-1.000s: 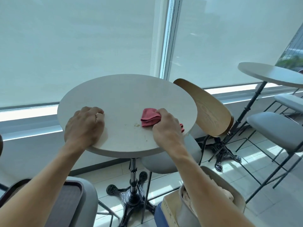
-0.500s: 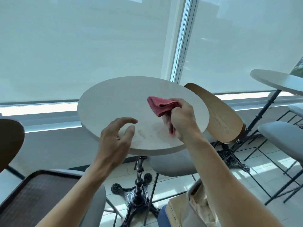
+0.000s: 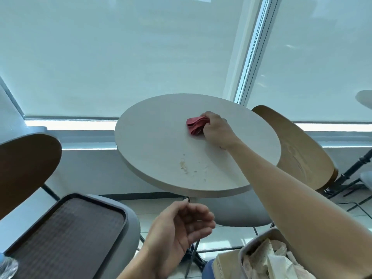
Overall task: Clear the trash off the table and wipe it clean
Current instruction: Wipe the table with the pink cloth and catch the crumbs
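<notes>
Right hand [image 3: 216, 128] grips a bunched red cloth [image 3: 196, 125], fingers curled round it, pressing it onto the far-centre of the round table [image 3: 153, 137]. Fingertips hidden behind the cloth folds; part of the cloth is tucked under the palm. Right forearm stretches diagonally from lower right across the table's near edge, wrist bent down.

Left hand [image 3: 179, 232] hovers below the table's near rim, palm up and half turned, fingers loosely curled, holding nothing, touching nothing. Its forearm is cut off at the bottom edge.

Tabletop is pale, matte, with a thick edge; crumbs and a smeared stain [image 3: 184, 168] sit near the front, apart from the cloth. Table leg mostly hidden behind the left hand.

Lower left: dark brown tray [image 3: 66, 238] with textured surface on a grey chair seat, cut off at the corner; something clear at the very corner, too cropped to tell. Lower right: bin [image 3: 259, 250] with crumpled paper trash [image 3: 275, 260], partly hidden by the right arm. Curved wooden chair backs at left [image 3: 24, 170] and right [image 3: 298, 148]. White roller blinds [image 3: 120, 57] behind.
</notes>
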